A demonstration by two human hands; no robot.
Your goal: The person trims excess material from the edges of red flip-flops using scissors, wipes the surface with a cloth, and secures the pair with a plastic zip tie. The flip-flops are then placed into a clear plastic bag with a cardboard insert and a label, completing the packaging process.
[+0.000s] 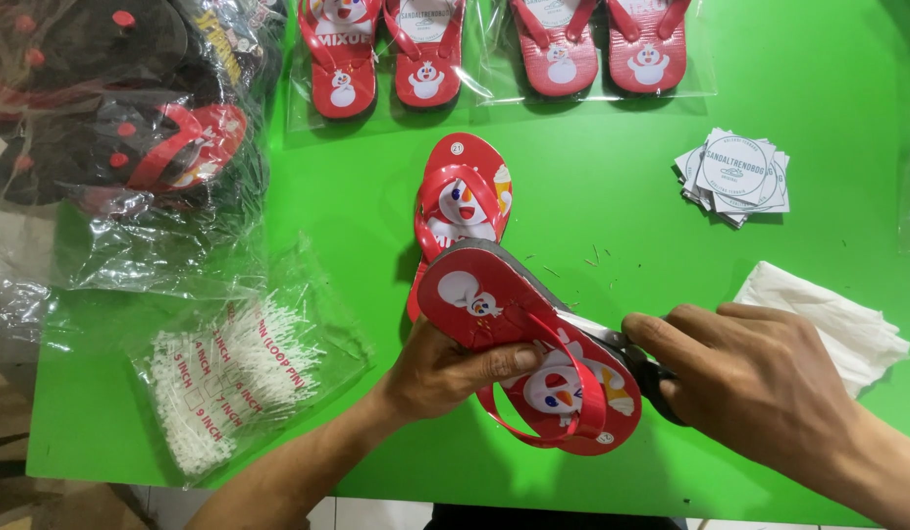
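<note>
Head view: left hand grips red flip-flop; right hand clasps dark tool at its edge; mate sandal waits.

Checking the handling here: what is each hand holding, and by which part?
The left hand holds a red flip-flop by its side edge, thumb on the footbed. The right hand grips a dark tool at the sandal's other edge; the tool is mostly hidden.

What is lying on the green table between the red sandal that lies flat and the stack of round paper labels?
In the head view, only bare green table with a few tiny scraps separates the flat red sandal from the label stack.
</note>
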